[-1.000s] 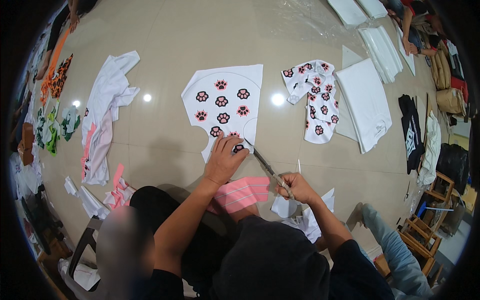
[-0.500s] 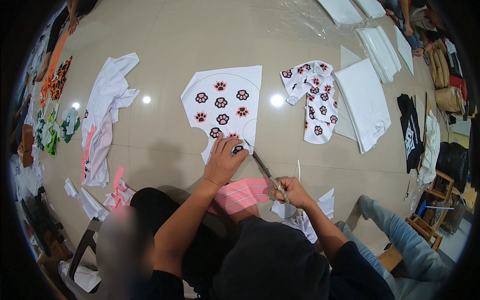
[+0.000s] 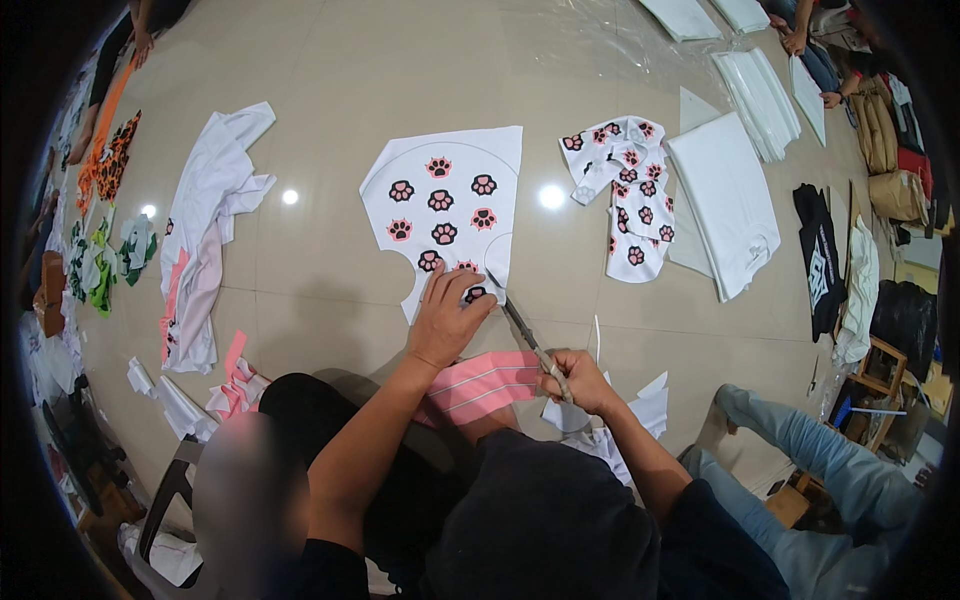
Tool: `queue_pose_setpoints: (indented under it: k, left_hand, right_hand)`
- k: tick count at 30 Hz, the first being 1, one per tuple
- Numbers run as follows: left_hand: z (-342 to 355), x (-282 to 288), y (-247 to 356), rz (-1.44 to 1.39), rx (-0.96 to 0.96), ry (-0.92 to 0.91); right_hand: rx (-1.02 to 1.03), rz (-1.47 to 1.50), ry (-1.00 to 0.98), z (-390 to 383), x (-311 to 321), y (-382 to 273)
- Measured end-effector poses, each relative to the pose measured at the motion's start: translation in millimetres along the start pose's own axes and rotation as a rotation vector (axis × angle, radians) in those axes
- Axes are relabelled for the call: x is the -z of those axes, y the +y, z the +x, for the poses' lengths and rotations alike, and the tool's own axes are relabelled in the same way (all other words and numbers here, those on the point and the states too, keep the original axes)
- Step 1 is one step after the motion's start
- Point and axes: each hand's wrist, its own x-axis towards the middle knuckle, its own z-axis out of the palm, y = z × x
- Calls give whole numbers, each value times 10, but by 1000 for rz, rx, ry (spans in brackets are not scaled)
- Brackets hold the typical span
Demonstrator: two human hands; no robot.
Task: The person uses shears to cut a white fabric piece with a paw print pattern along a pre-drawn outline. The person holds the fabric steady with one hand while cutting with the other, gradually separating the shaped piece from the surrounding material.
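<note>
A white fabric piece with black and pink paw prints (image 3: 460, 225) lies flat on the floor in front of me, with thin curved lines drawn on it. My left hand (image 3: 448, 318) rests on its near end, thumb and fingers apart and pressing the fabric down. Below and right of the fabric, my right hand (image 3: 582, 383) is closed round the handles of a pair of scissors (image 3: 522, 325). The blades reach the fabric's lower right edge beside my left thumb, at a small drawn curve. A pink striped cloth (image 3: 485, 385) shows between my forearms.
More paw-print fabric (image 3: 637, 205) lies crumpled to the right, beside folded white cloth (image 3: 725, 205). A white and pink garment (image 3: 205, 240) is at left, with fabric scraps (image 3: 240, 390) below. Another person's jeans-clad leg (image 3: 800, 440) extends in at lower right; people's hands (image 3: 796, 42) show at upper right.
The scissors' blades have shifted slightly at the fabric edge. My left hand stays almost still. At lower right the other person's legs have moved, and a person's hands at upper right moved to white sheets.
</note>
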Motion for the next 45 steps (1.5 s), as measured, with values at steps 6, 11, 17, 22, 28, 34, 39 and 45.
queue_pose_setpoints:
  k: [6,11,17,22,28,34,39,45]
  left_hand:
    - [-7,8,-10,-8,-2,-8]
    - [-2,3,-11,-1,-13,-6]
    - [-14,-3,-14,5,-3,-16]
    - [-3,-2,-10,-4,-2,-10]
    - [8,13,5,-19,10,-6]
    - [4,20,1,-28,15,6]
    - [10,32,10,-26,18,10]
    - [8,32,3,-40,20,14]
  right_hand:
    - [23,23,4,11,-39,-4]
    - [2,48,6,25,-66,67]
    - [19,125,37,-22,-232,38]
    - [-16,115,99,-46,-380,40]
    - [-34,180,124,-20,-525,161]
    - [-27,234,143,-37,-634,160]
    - [-30,280,162,-74,-743,79]
    - [-56,261,196,-47,-807,21]
